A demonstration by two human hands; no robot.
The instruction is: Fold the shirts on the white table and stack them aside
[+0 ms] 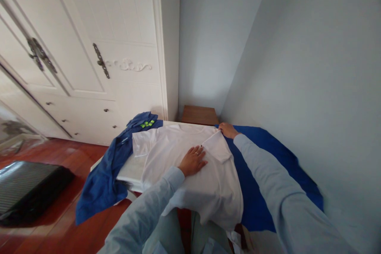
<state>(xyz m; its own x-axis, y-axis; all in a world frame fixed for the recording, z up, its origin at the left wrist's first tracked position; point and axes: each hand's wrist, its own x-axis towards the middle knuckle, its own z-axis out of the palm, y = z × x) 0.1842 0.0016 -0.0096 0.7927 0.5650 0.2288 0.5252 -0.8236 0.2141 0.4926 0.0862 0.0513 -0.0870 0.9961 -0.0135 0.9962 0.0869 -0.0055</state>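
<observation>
A white T-shirt [175, 147] lies spread across a white table [131, 170], its lower part draping over the near edge. One sleeve points left; the other is folded inward over the chest on the right side. My left hand [194, 161], with a ring on one finger, rests flat on the middle of the shirt, fingers stretched out. At the far right of the shirt, my right hand [228, 130] has its fingers pinched together on the shirt's edge near the shoulder.
Blue clothing with yellow-green strips [119, 158] hangs over the table's left end. Bright blue cloth [253, 190] lies on the right, beside the wall. Behind stand a wooden box-like piece [200, 114] and a white wardrobe [133, 20]. A dark suitcase [32, 190] lies on the floor.
</observation>
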